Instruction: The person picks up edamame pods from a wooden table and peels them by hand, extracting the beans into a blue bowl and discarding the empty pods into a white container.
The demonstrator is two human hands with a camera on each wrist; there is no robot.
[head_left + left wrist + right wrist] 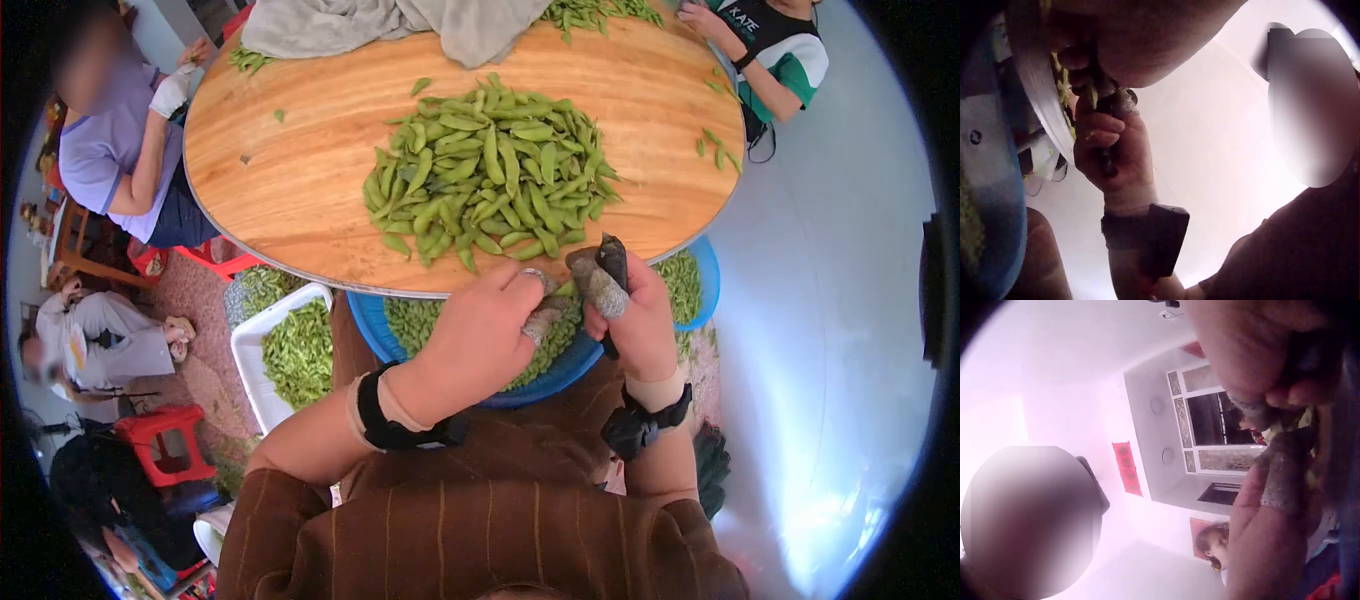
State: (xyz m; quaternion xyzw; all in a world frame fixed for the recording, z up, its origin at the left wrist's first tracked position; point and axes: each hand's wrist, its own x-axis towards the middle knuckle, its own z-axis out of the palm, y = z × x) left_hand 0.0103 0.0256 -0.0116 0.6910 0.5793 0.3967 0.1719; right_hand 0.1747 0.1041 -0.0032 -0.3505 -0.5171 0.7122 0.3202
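Note:
My left hand (485,335), its thumb and a finger wrapped in grey covering, pinches a green pod (567,289) over a blue basin (365,320). Close beside it, my right hand (640,325) grips a dark, narrow tool (612,262), with its wrapped thumb by the pod's end. Just beyond both hands, a heap of green pods (490,170) lies on the round wooden table (290,190). The left wrist view shows my right hand (1119,150) curled round the tool. In the right wrist view, wrapped fingers of both hands meet at a bit of green; the tool's exact shape is unclear.
A white tray (249,350) of pods stands left of the basin, and another blue basin (710,285) is at the right. Grey cloth (330,25) lies on the table's far side. Two people sit at the table; another sits at the left near a red stool (165,440).

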